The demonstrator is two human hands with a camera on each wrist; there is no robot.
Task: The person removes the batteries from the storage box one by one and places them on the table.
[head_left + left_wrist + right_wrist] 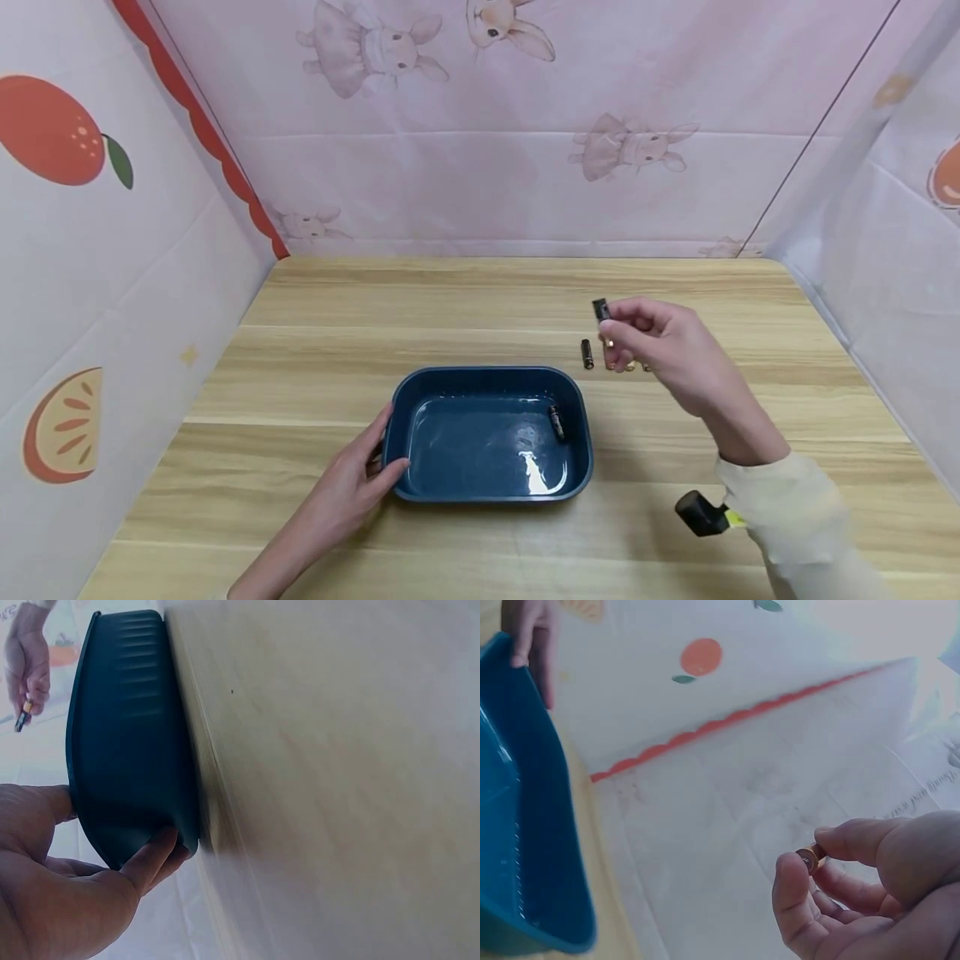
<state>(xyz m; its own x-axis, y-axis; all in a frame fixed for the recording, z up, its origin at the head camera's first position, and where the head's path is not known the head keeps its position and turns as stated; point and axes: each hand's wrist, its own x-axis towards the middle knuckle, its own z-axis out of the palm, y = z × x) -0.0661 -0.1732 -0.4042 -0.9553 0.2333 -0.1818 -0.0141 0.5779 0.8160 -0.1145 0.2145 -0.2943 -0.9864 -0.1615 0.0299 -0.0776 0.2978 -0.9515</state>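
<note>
My left hand (351, 482) grips a dark blue rectangular basin (465, 450) by its left end, the thumb over the rim and the other fingers on the outer wall. Inside, near the right wall, lies a black battery (557, 422). Above the table, beyond the basin's right back corner, my right hand (678, 358) pinches another battery (601, 311) between thumb and fingers. The held battery's copper-coloured end (808, 859) shows in the right wrist view. On the table below that hand stands or lies a battery (587, 354), with several more partly hidden behind the fingers.
The wood-grain table (315, 333) runs back to a pink rabbit-print curtain (487, 183). White fruit-print sheets (165, 275) hang along both sides. A black device (701, 512) on a yellow-green strap sits at the right sleeve.
</note>
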